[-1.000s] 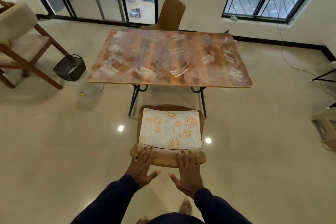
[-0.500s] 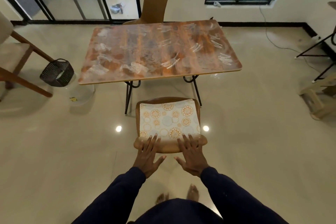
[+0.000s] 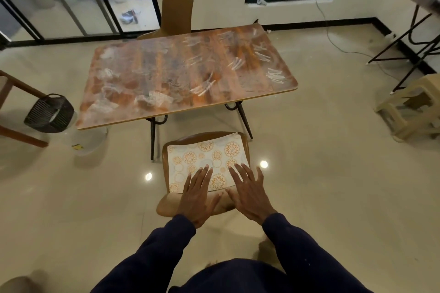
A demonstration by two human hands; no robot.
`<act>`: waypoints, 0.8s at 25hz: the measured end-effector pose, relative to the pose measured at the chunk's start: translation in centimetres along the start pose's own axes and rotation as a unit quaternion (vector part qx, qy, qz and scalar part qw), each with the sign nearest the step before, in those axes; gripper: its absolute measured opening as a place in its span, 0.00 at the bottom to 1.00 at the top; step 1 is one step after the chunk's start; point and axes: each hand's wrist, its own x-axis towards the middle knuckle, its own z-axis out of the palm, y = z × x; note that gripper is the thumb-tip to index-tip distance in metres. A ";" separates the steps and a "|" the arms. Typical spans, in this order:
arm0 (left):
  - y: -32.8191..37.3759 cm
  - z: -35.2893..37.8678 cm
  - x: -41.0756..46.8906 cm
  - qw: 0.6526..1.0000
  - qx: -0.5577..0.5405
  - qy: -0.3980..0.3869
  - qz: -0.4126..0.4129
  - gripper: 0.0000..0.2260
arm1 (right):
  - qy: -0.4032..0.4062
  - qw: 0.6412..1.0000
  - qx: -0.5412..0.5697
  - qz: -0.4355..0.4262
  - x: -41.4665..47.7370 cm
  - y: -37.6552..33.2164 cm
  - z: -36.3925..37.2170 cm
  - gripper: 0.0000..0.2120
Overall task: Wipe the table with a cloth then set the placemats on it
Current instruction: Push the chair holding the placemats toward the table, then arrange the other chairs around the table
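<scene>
A white-smeared rectangular wooden table (image 3: pixel 185 74) is standing just behind a brown moulded chair (image 3: pixel 166 206).
Orange-flowered white placemats (image 3: pixel 204 157) are lying on the chair's seat, their near edge disappearing under the left hand (image 3: pixel 197 197) and right hand (image 3: pixel 250 195). Both hands are stretching palm-down over it, fingers straight and spread, gripping nothing.

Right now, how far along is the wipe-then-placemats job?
Done: nothing clearly. The table shows white streaks, and no cloth is in view. In hand: the left hand and right hand reach, fingers straight, over the placemats lying on the near chair. Left: lifting the placemats and laying them on the table, which holds none.
</scene>
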 end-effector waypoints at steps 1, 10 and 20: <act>0.7 0.2 1.6 1.000 -0.002 0.006 0.009 0.36 | 0.005 1.000 0.005 0.001 0.9 1.4 -0.8 0.34; 12.4 3.3 16.9 0.998 0.046 0.045 0.016 0.32 | 0.058 0.996 0.022 -0.062 5.9 21.2 -8.4 0.29; 21.7 7.0 38.2 0.997 0.027 0.072 0.003 0.32 | 0.110 0.987 0.045 -0.108 18.0 40.6 -15.9 0.27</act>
